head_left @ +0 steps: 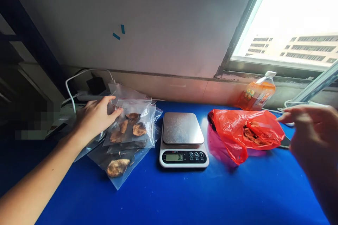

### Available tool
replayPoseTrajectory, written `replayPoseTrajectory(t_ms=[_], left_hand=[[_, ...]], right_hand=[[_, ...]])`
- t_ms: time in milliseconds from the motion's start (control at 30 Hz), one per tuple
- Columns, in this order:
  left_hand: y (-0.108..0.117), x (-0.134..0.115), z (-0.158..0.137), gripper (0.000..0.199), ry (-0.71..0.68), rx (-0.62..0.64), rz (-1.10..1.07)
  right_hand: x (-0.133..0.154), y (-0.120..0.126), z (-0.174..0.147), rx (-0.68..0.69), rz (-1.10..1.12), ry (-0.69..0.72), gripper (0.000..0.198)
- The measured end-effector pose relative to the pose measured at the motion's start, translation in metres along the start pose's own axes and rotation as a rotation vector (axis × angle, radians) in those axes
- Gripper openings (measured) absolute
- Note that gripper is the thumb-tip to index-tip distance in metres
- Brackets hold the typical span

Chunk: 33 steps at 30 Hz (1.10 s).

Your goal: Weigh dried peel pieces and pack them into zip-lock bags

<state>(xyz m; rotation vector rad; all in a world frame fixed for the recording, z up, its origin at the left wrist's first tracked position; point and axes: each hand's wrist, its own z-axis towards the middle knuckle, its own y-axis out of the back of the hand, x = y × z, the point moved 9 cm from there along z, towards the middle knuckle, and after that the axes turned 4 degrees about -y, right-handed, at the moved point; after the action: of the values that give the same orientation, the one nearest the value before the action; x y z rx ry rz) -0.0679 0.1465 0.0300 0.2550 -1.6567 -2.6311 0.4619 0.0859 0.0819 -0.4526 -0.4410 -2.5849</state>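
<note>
My left hand [96, 116] is at the left, its thumb and index finger apart, over the edge of a pile of clear zip bags [148, 112]. Brown dried slices [139, 129] show through the top bag, and a larger pale slice [118, 167] lies in a lower one. In the middle stands a kitchen scale [183, 128] with a bare metal plate; its display reads 0.0. To the right, a red plastic bag [227, 123] gapes around more dried slices [250, 135]. My right hand [311, 123], blurred, has its fingertips by that bag's right edge; whether they grip it is unclear.
An orange drink bottle [260, 91] stands behind the red bag, below the window. A white cable [70, 88] and a charger [113, 86] are at the back left. A grey bar [314, 81] slants in at the right above the blue table [169, 197].
</note>
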Motion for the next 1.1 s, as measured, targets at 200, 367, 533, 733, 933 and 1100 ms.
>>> replayPoseTrajectory(t_ms=[200,367,533,733,933,1100], left_hand=[[0.0,-0.01,-0.003,0.043,-0.094,-0.138,-0.033],[-0.007,-0.02,-0.018,0.05,-0.108,-0.125,-0.01],[-0.012,-0.012,-0.019,0.045,-0.03,-0.116,-0.042],[0.006,-0.021,-0.014,0.044,-0.109,-0.118,-0.294],[0.025,-0.083,-0.05,0.038,-0.288,0.175,-0.682],[0.035,-0.156,-0.109,0.045,-0.762,0.176,-0.731]], right_hand=[[0.118,-0.057,-0.063,0.524,0.266,0.35,0.011],[0.18,-0.087,-0.082,0.713,0.401,0.477,0.01],[0.179,-0.111,-0.092,0.662,0.484,0.402,0.01],[0.172,-0.101,-0.105,0.766,0.451,0.373,0.011],[0.165,-0.079,-0.097,0.722,0.599,0.103,0.032],[0.144,-0.108,-0.13,1.02,0.763,-0.412,0.023]])
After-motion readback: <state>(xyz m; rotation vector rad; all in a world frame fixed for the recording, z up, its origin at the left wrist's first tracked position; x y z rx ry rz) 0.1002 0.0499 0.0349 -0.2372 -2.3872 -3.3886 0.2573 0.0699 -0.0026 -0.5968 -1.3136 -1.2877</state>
